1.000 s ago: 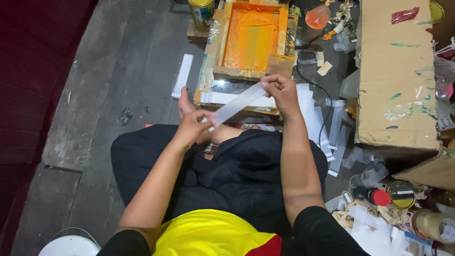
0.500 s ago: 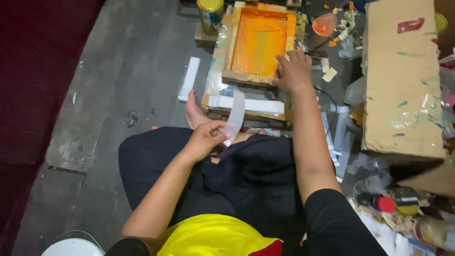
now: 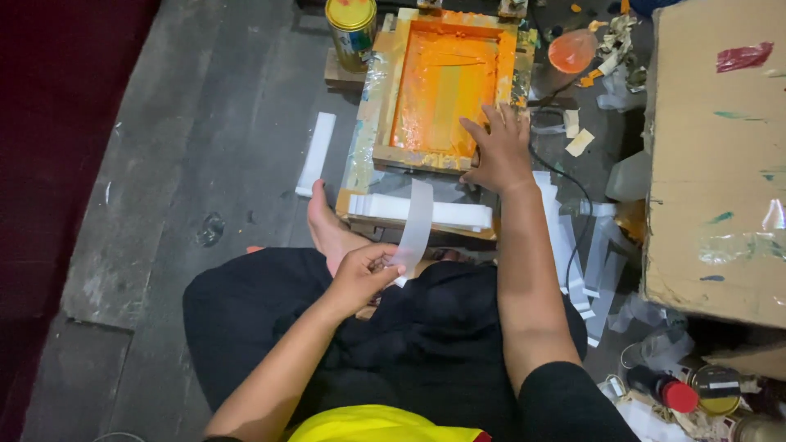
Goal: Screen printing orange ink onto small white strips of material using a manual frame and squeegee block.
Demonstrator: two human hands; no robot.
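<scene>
Left hand [image 3: 360, 278] pinched a white strip [image 3: 415, 219] upright; right hand [image 3: 497, 147] lay spread flat on the orange screen frame [image 3: 385, 98]. Taping stage, seemingly; placing it needs careful edge alignment.

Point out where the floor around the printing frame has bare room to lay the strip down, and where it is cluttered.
Bare floor lies left of the orange screen frame, beyond the white block toward the dark red edge. Right of the frame it is crowded: paper strips, a cable, scraps and the cardboard box. The left hand holds the translucent strip; the right hand presses the frame.
</scene>
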